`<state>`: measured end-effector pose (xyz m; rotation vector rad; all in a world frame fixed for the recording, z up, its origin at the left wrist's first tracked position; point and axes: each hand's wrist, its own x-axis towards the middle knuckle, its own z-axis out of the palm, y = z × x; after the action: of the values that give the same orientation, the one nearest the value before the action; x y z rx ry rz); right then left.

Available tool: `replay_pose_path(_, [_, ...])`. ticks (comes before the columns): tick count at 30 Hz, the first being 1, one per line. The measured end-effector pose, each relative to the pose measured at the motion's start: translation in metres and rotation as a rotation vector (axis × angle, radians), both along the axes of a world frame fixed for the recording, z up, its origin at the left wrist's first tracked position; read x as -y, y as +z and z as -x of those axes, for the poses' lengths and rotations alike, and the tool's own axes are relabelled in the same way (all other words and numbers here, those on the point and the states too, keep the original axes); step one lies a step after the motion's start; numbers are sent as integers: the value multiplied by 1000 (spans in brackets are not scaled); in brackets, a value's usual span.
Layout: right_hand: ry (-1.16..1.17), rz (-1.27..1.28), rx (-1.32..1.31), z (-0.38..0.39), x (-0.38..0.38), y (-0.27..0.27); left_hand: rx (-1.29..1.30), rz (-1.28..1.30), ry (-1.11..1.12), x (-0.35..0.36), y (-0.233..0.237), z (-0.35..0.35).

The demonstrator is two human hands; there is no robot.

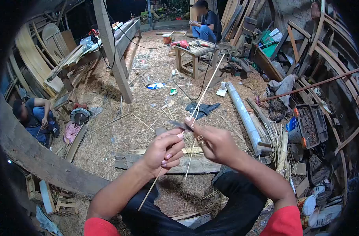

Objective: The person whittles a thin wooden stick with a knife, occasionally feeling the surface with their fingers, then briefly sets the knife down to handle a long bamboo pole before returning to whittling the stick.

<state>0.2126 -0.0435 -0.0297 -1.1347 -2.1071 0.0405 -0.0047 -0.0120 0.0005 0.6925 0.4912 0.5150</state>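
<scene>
a circular saw (80,115) beside pink cloth (72,132)

Left hand (165,152): fingers (174,151) curled towards the palm, wrist (149,169) below and outward of them. Right hand (215,142): closed, fingertips (190,122) directed inward, close to the left fingers, wrist (239,159) below and outward. Both bare forearms (262,173) slant upward, converging towards the fingers from red sleeves (283,222)

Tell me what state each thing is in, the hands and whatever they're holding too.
Left hand: closed on a strip.
Right hand: closed around the knife.
Strip: thin, long, held at a slant.
Knife: blade bare.
Case: open, filled.
Table: upright, loaded.
Dark cloth: crumpled.
Pink cloth: crumpled.
</scene>
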Motion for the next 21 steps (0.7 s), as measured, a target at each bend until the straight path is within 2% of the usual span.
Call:
replay_pose_path(5, [-145,-57,63,-6,-10,-4,93,-26,-37,-1,0,0])
replay_pose_path(10, [-294,0,-68,-28,-27,-2,48,-51,-64,6,4,0])
replay_pose_path(13, [-311,-71,-109,-35,-33,-3,29,-40,-82,5,1,0])
replay_pose_path(21, [-562,62,-208,-71,-44,-4,-8,-27,-141,11,1,-5])
